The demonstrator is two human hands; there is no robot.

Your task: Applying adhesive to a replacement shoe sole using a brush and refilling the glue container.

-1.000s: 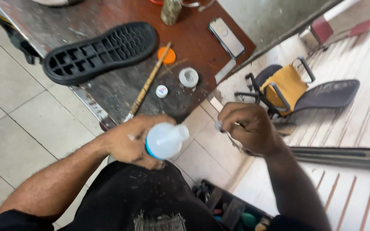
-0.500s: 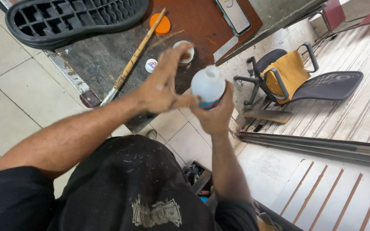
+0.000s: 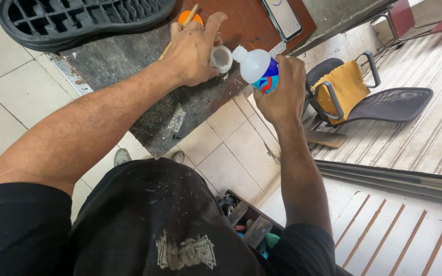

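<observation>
My right hand (image 3: pixel 282 94) grips a small white plastic bottle (image 3: pixel 256 67) with a blue and red label, tilted so its neck points at a little white cup. That cup (image 3: pixel 221 58) is pinched in my left hand (image 3: pixel 193 48) just above the worn dark table (image 3: pixel 129 61). Bottle mouth and cup rim are almost touching. A thin wooden stick (image 3: pixel 185 20) pokes out from behind my left hand, next to an orange lid (image 3: pixel 189 17).
A black shoe sole (image 3: pixel 78 20) lies at the table's far left. A phone (image 3: pixel 281 16) rests on the table's reddish part. A toppled office chair with a yellow cloth (image 3: pixel 344 87) lies at right. A box of tools (image 3: pixel 246 225) sits by my legs.
The bottle passed from my left hand to my right. My left hand picked up the small white cup from the table, and the bottle now tilts toward it.
</observation>
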